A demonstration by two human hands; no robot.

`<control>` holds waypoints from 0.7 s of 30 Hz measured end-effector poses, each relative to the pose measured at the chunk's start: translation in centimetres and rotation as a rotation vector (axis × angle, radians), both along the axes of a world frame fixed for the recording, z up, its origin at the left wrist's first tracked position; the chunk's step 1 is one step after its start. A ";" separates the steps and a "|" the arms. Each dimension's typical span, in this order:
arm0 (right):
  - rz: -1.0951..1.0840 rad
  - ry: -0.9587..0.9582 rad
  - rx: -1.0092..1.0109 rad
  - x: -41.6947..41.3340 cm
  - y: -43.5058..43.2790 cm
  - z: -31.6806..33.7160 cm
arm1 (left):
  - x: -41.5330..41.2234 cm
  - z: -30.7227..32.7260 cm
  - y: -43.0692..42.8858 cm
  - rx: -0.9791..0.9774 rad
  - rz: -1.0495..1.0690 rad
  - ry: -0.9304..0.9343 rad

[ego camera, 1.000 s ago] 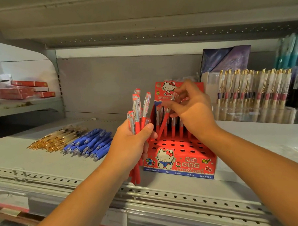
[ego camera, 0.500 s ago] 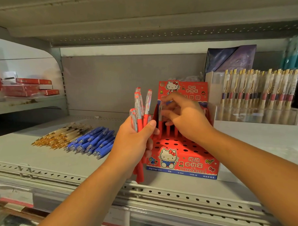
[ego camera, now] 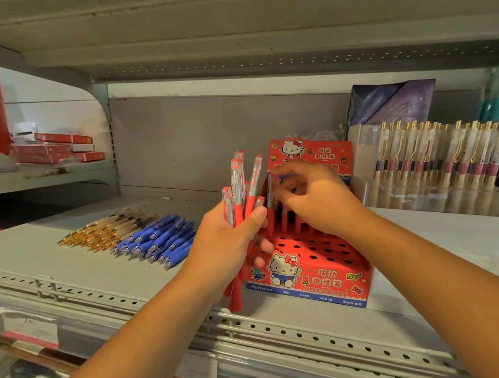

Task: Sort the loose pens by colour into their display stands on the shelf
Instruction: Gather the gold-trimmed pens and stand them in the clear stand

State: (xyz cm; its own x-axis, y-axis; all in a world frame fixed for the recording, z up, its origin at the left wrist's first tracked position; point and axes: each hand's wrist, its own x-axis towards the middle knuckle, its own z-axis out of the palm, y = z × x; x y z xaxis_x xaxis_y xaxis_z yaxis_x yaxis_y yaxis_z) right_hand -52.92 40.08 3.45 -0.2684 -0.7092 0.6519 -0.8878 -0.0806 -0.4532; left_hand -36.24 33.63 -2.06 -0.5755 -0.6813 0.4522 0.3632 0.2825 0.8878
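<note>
My left hand (ego camera: 229, 239) grips a bundle of red pens (ego camera: 238, 199) upright, just left of the red cartoon-cat display stand (ego camera: 313, 274) on the shelf. My right hand (ego camera: 313, 200) hovers over the stand's back rows, fingers curled, thumb and fingertips pinching a red pen (ego camera: 271, 201) that stands at the stand's back left corner. Several red pens stand in the back holes; the front holes are empty. Loose blue pens (ego camera: 157, 239) and gold-tipped clear pens (ego camera: 109, 228) lie in heaps on the shelf to the left.
A clear stand of gold-clip pens (ego camera: 438, 165) sits at the back right. Red boxes (ego camera: 58, 149) lie on a neighbouring shelf at far left. The perforated shelf edge (ego camera: 265, 329) runs along the front, and the upper shelf hangs close overhead.
My right hand has lowered the pinched red pen from a slant above the stand to upright at its back left corner. The left hand and its bundle stayed put.
</note>
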 end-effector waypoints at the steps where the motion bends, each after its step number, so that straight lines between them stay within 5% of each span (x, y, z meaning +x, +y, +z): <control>1: -0.005 0.019 0.015 0.0 0.1 0.0 | 0.0 0.0 0.1 0.006 -0.004 0.009; 15: -0.073 0.161 0.026 0.3 0.5 -0.3 | 0.0 0.2 0.2 0.046 -0.002 0.032; 21: 0.473 -0.376 0.109 1.8 2.1 -0.1 | 0.0 0.2 0.2 0.069 -0.005 0.049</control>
